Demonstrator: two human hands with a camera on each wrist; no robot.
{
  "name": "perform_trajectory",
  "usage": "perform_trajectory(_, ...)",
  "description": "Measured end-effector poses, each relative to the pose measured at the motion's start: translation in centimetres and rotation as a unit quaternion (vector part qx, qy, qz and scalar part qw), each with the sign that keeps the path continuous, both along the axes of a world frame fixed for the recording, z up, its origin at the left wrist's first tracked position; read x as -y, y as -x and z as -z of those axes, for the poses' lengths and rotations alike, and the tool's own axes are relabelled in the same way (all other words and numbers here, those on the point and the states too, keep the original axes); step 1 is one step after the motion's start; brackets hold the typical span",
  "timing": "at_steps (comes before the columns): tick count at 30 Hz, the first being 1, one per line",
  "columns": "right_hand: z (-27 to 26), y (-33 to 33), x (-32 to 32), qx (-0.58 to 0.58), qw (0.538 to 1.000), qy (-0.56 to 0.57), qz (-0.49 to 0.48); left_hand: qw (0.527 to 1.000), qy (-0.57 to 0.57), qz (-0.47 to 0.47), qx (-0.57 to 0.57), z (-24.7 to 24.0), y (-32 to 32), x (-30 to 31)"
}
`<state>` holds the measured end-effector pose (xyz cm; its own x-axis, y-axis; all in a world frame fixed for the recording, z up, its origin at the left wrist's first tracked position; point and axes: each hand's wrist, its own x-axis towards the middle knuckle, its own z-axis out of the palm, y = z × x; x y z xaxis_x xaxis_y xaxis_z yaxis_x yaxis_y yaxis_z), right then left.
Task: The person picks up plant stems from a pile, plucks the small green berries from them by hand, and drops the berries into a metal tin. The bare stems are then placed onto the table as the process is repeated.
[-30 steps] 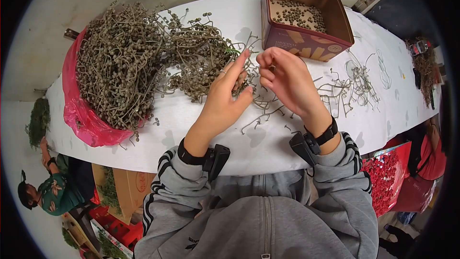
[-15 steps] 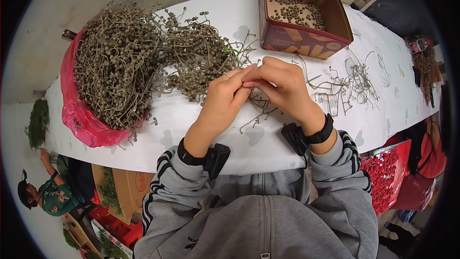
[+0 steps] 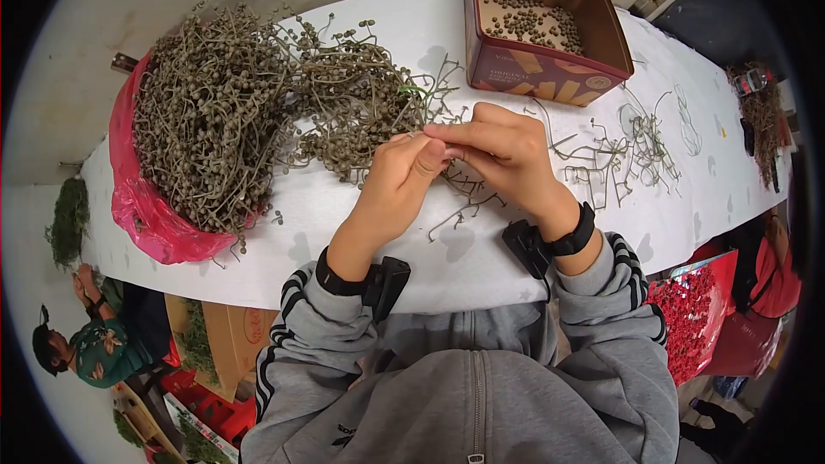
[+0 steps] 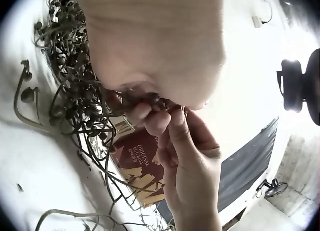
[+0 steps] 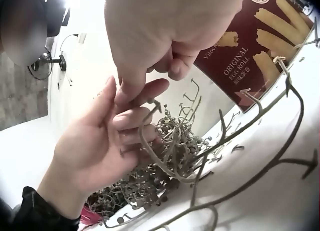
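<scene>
In the head view my left hand (image 3: 394,180) and right hand (image 3: 511,155) meet fingertip to fingertip over the white-covered table. My left fingers curl round a thin brown stem (image 4: 131,97) with small round dark berries. Against these berries, my right thumb and forefinger pinch together in the left wrist view, mostly hiding what lies between them. Just beyond my left hand spreads a heap of berry stems (image 3: 344,86). A maroon egg roll tin (image 3: 541,76) stands past my right hand, with loose berries (image 3: 528,24) on its bottom.
A pink plastic bag (image 3: 159,228) piled with berry stems (image 3: 215,112) fills the table's left. Picked bare stems (image 3: 619,159) lie scattered to the right. Another person (image 3: 103,339) sits at the left end, near a green bunch (image 3: 67,222). A cardboard box (image 3: 232,339) stands below the edge.
My right hand, apart from the left a second ago, has come in to meet its fingertips. My left fingers have curled inward. The other person's hands have drawn back from the green bunch.
</scene>
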<state>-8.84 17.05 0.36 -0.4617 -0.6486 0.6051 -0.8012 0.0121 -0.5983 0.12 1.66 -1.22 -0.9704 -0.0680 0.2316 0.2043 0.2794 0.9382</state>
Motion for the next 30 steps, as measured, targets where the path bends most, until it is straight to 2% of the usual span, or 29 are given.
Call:
perform_trajectory(5,0.5,0.5,-0.1,-0.074,0.996,0.021,0.039,0.993,-0.083,-0.044,0.073,-1.0,0.0,-0.4)
perform_trajectory(10,-0.3,0.3,-0.3,-0.164,0.983,-0.031,0.071,0.994,-0.066,-0.042,0.082,-1.3,0.1,0.1)
perform_trajectory(15,-0.5,0.2,-0.3,-0.105,0.994,-0.038,-0.002,0.998,-0.049,0.003,0.039,-1.3,0.0,0.5)
perform_trajectory(18,-0.3,0.0,0.0,0.132,0.988,-0.010,-0.075,0.996,-0.069,0.037,0.033,-1.5,-0.1,0.6)
perform_trajectory(23,0.3,0.3,-0.1,0.233,0.963,0.002,-0.133,0.990,-0.123,0.059,0.038,-1.3,-0.2,0.8)
perform_trajectory(26,-0.2,0.3,-0.5,0.485,0.858,-0.004,-0.168,0.983,-0.163,0.071,0.045,-1.2,-0.2,1.0)
perform_trajectory(27,-0.2,0.4,-0.5,0.485,0.858,-0.003,-0.167,0.984,-0.156,0.070,0.052,-1.3,-0.1,1.1)
perform_trajectory(30,-0.1,1.1,-0.4,0.607,0.768,0.150,-0.137,0.985,-0.143,0.066,0.067,-1.6,0.0,1.1)
